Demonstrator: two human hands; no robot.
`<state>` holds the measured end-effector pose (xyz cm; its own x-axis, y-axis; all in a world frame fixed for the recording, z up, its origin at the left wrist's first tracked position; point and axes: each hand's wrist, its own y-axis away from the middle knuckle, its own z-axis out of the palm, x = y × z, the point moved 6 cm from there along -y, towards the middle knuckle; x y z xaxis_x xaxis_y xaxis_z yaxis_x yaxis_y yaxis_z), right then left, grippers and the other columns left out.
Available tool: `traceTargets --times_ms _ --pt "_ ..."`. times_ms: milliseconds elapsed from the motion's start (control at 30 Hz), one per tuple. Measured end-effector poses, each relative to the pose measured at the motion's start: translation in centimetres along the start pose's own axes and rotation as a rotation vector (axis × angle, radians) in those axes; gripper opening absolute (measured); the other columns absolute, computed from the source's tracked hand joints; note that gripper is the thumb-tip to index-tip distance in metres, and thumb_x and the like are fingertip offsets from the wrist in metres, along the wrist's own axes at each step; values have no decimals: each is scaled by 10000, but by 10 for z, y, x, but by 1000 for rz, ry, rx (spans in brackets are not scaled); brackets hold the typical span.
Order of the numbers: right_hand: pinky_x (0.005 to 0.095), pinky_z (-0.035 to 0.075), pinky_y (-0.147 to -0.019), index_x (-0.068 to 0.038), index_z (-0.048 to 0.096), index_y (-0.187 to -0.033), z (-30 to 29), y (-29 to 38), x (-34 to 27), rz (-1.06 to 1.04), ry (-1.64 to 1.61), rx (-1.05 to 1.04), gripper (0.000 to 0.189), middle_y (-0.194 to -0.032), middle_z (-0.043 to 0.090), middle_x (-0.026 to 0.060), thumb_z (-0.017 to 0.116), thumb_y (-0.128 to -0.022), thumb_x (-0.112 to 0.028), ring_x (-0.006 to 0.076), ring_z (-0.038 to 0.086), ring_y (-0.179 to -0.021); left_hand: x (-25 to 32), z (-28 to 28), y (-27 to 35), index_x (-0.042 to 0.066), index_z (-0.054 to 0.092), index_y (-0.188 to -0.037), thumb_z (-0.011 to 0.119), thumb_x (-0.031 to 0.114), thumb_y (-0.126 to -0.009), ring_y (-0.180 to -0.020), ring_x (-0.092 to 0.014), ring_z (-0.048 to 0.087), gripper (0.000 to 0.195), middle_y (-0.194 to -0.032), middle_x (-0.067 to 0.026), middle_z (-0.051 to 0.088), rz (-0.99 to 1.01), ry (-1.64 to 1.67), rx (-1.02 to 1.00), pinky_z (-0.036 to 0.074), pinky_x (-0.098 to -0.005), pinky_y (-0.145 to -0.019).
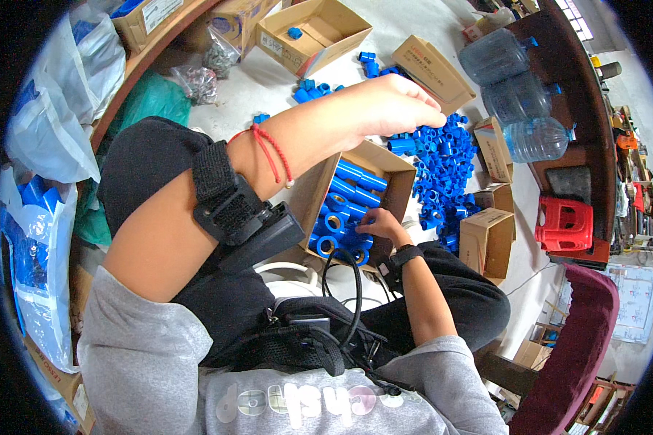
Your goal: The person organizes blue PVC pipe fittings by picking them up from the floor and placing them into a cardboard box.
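My left hand (400, 109) is stretched out over a heap of small blue plastic pipe fittings (446, 157). Its fingers are bent, and their undersides are hidden, so I cannot tell whether they hold anything. Below it stands an open cardboard box (400, 174) with blue cylindrical pipe fittings (353, 190) inside, laid in rows at the far side. Several nearer ones show brass-coloured inner rings at their mouths. My right hand (382, 225) reaches into the box at its right side. Its fingertips touch the blue fittings there; whether they grip one is unclear.
Another open carton (315, 38) beyond holds a blue fitting. Loose blue fittings (310, 91) lie near it. Small cartons (487, 239), large clear water bottles (536, 138) and a red plastic stool (565, 223) stand on the right. Plastic bags (43, 234) line the left. A black cable (358, 283) loops before my waist.
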<state>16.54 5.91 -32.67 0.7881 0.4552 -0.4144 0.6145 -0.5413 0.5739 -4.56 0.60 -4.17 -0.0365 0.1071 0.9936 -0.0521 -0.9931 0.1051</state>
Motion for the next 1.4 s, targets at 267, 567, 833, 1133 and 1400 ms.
traceTargets --times_ms 267,567,833,1133,1400 --pt "305 419 -584 -34 574 -749 -1 -4 -1 36 -34 75 330 -671 569 113 550 -682 -357 213 542 -620 0 -2 1 109 537 -940 519 285 -724 -747 -58 446 279 -824 21 522 9 -7 18 330 -183 -596" --pt "369 419 -682 -23 588 -746 0 -15 -26 -2 35 90 222 -752 542 208 477 -630 -177 320 533 -736 -1 -5 6 110 528 -951 516 299 -714 -734 -55 438 304 -803 26 509 -17 -18 15 328 -190 -608" --pt "346 428 -679 -35 595 -663 6 -17 -48 -39 235 72 173 -709 556 185 484 -552 -107 301 540 -709 -3 -5 5 112 527 -948 519 303 -711 -741 -54 432 304 -801 30 504 -22 -2 18 324 -191 -611" --pt "339 426 -685 -41 592 -664 13 -19 -37 6 200 68 191 -712 556 183 498 -523 -129 297 537 -720 -6 -8 4 107 515 -959 520 309 -710 -751 -61 430 321 -824 21 505 -5 7 28 321 -193 -618" --pt "338 424 -679 -67 596 -713 -5 -25 -28 -50 131 113 181 -738 565 156 507 -580 -152 284 542 -722 -9 -13 8 113 505 -984 526 328 -709 -821 -66 454 350 -884 7 519 -63 39 66 317 -221 -706"
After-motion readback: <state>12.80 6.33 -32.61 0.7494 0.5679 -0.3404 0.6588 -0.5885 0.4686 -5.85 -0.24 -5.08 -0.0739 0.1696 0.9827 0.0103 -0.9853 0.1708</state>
